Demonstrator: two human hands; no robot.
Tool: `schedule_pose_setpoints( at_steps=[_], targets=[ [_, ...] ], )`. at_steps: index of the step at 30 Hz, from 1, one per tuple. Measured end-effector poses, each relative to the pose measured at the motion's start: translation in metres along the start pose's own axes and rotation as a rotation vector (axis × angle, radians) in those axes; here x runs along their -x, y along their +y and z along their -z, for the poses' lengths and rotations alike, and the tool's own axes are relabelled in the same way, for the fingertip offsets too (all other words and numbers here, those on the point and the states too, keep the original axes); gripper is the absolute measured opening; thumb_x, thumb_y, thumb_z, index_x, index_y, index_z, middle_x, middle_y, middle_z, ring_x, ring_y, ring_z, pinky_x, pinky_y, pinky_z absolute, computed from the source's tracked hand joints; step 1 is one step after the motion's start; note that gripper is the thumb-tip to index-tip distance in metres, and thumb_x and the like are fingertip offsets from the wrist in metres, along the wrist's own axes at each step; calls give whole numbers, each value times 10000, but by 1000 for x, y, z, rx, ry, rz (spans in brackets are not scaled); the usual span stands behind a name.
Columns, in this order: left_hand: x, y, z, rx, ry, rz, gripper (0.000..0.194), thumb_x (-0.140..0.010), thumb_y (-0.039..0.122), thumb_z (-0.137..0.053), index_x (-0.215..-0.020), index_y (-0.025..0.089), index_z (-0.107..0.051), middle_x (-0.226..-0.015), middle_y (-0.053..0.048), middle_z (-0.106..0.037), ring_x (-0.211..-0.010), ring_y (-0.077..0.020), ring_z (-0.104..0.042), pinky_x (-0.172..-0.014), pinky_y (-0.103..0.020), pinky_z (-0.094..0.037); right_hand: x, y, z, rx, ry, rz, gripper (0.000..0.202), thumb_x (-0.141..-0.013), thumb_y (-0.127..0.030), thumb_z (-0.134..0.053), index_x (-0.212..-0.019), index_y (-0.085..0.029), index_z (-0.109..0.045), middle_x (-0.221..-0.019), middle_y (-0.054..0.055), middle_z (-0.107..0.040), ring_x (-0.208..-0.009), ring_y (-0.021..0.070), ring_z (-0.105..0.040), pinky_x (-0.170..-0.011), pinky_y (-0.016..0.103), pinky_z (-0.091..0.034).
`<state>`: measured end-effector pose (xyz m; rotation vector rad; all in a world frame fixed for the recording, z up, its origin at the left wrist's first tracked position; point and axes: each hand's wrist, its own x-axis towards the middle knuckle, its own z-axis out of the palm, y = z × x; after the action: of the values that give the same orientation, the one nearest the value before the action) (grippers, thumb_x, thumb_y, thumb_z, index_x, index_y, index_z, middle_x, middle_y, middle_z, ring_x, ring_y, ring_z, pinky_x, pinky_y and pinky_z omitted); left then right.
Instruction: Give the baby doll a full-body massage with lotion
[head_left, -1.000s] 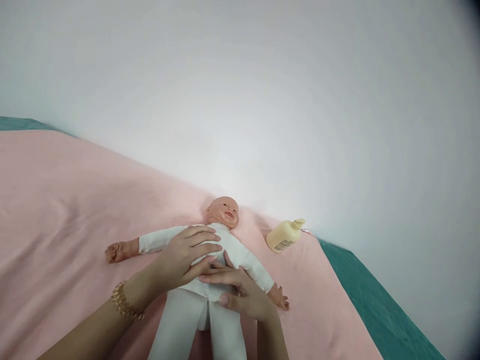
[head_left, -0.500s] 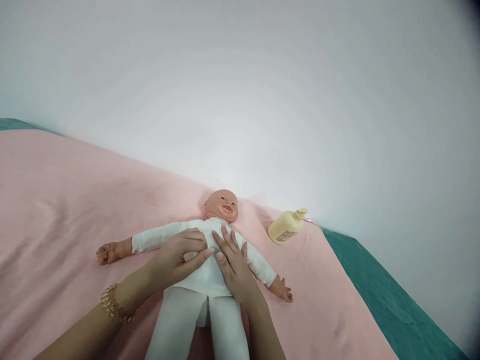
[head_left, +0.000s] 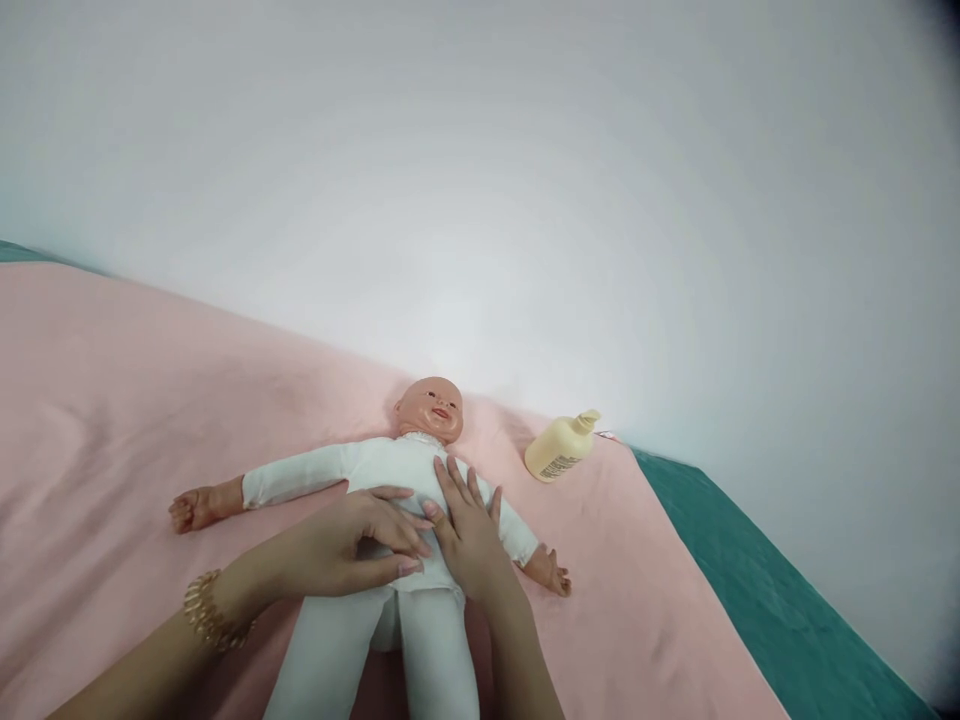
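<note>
A bald baby doll (head_left: 386, 470) in white cloth lies on its back, arms spread out to both sides. My left hand (head_left: 367, 540), with a gold beaded bracelet (head_left: 217, 612) at its wrist, rests over the doll's belly, fingers apart and pointing right. Flat on the doll's chest, at the right side, is my right hand (head_left: 469, 520) with its fingers spread. The two hands nearly meet at the middle of the torso. Neither one holds anything.
To the right of the doll's head stands a pale yellow pump bottle (head_left: 559, 450). A pink cloth (head_left: 637, 580) lies under everything, over a green surface (head_left: 765, 560) that shows at the right. A white wall (head_left: 480, 200) rises behind.
My left hand has slid down from the doll's chest toward its belly. My right hand stays on the chest. The whole view has shifted slightly.
</note>
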<state>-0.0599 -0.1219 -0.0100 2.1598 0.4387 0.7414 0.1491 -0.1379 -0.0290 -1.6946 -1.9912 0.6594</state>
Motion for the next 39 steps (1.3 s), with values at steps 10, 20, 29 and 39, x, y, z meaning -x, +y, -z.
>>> schedule_pose_setpoints(
  at_steps=[10,20,29,39],
  targets=[
    [0,1,0,-192,-126,99,254,-902,371,-592,-1084,255,-728,-1155,-6,-732,-1283,-215,-547,-1207,-408,-185,-1,4,5,-165,122,91,631,-976,-602,-301,-1489,-243,-384,-1571,66,-318,-1489,282,-201,-1194,610,-32],
    [0,-14,1,-419,-107,136,412,-943,487,-506,-1333,372,-577,-1478,27,-488,-1458,-237,-290,-1220,-485,-76,0,1,5,-350,371,171,584,-981,-549,-360,-1415,-169,-455,-1501,112,-442,-1414,222,-378,-1179,437,-306],
    [1,-27,-5,-575,8,189,492,-970,515,-432,-1451,411,-413,-1550,29,-379,-1476,-269,-236,-1192,-566,-80,1,-1,5,-390,349,168,553,-988,-513,-369,-1404,-160,-459,-1478,110,-472,-1391,213,-411,-1166,410,-326],
    [0,-34,-8,-740,169,404,462,-981,525,-343,-1423,438,-444,-1559,46,-355,-1458,-291,-285,-1144,-642,-142,-2,-2,11,-475,373,270,329,-974,-424,-462,-1104,-207,-672,-1208,94,-660,-1171,200,-592,-1040,380,-456]
  ],
)
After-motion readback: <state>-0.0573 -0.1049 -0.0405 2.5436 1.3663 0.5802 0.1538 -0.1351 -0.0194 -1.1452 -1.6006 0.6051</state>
